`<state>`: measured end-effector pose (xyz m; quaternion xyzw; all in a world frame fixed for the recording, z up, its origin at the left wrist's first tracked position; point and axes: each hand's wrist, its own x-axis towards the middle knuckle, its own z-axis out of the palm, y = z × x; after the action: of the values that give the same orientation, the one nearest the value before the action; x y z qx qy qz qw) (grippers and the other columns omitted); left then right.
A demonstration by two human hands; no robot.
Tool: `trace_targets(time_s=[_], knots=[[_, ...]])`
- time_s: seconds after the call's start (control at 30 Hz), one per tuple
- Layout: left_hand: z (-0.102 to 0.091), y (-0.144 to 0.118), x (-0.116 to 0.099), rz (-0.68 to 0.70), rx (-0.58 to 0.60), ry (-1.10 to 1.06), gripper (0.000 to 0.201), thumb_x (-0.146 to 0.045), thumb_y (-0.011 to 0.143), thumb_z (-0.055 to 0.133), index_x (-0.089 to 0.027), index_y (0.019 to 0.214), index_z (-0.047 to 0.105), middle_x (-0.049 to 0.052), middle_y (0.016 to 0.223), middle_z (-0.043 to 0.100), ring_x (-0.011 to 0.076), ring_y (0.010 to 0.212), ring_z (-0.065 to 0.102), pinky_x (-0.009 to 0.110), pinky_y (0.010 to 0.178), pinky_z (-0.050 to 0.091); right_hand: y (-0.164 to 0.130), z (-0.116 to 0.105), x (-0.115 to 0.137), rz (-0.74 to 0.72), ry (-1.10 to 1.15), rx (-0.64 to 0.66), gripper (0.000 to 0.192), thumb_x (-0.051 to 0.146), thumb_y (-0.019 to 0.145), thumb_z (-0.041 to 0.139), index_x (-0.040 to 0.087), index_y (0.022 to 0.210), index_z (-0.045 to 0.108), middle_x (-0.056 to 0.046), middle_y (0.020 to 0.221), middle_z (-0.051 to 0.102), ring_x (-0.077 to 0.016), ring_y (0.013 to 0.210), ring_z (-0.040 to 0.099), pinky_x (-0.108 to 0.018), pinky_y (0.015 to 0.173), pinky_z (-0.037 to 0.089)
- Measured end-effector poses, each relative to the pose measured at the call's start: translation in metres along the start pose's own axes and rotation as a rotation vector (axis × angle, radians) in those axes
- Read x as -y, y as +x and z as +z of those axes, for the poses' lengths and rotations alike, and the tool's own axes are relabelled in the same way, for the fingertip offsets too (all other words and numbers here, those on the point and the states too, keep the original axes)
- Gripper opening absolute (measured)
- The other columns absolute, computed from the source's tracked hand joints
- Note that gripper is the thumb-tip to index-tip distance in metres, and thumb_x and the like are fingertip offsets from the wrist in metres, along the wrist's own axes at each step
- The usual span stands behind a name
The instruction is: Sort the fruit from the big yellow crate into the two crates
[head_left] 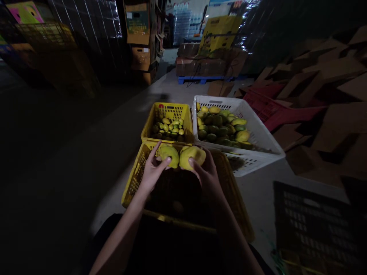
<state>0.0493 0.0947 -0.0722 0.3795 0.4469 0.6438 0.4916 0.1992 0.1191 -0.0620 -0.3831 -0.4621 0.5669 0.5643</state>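
Fingers (164, 163) of the left hand (151, 172) curl around a yellow-green mango (169, 154), thumb laid across its lower edge and forefinger stretched up along its left side. The right hand (207, 173) grasps a second mango (192, 156), larger and yellower, thumb pressed on its near face while the remaining fingers wrap behind. Both fruits sit side by side and touch, or very nearly so, held above the far end of the near yellow crate (134, 179). That crate lies directly below the forearms; its inside is dark, and a single dim round fruit (177, 207) can just be made out near its front wall.

Just beyond, touching the near crate's far rim, stands a smaller yellow crate (171, 111) with a shallow layer of small green and yellow fruit. Right of it, close alongside, is a white crate (259, 131) with bigger mangoes, mostly green with a few yellow ones, heaped toward its left half. All three rest on the grey concrete floor (120, 126).

Flattened cardboard (321, 76) is piled to the right, with a red crate (272, 109) lying among it. A dark crate (309, 214) stands at lower right. Farther back, stacked boxes sit on a blue pallet (200, 79), and tall carton stacks (139, 34) rise behind.
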Motion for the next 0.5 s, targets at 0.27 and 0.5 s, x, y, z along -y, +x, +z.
trace_targets(time_s=[0.27,0.5], knots=[[-0.002,0.005,0.004,-0.342,0.045,-0.057,0.059,-0.064,0.078,0.053,-0.009,0.093,0.067,0.01,0.072,0.071,0.0206,0.072,0.069,0.028,0.061,0.057,0.01,-0.002,-0.005,0.568,0.21,0.164,0.058,0.068,0.074,0.054,0.013,0.09,0.063,-0.008,0.058,0.066,-0.0203,0.048,0.063,-0.025,0.035,0.043],[0.001,0.006,0.002,-0.48,0.004,-0.329,0.037,-0.034,0.079,0.045,-0.007,0.093,0.066,0.009,0.068,0.07,0.0194,0.063,0.067,0.024,0.051,0.052,0.007,0.003,-0.006,0.526,0.286,0.13,0.039,0.052,0.076,0.057,0.014,0.084,0.061,-0.005,0.056,0.065,-0.0166,0.042,0.058,-0.024,0.035,0.042]])
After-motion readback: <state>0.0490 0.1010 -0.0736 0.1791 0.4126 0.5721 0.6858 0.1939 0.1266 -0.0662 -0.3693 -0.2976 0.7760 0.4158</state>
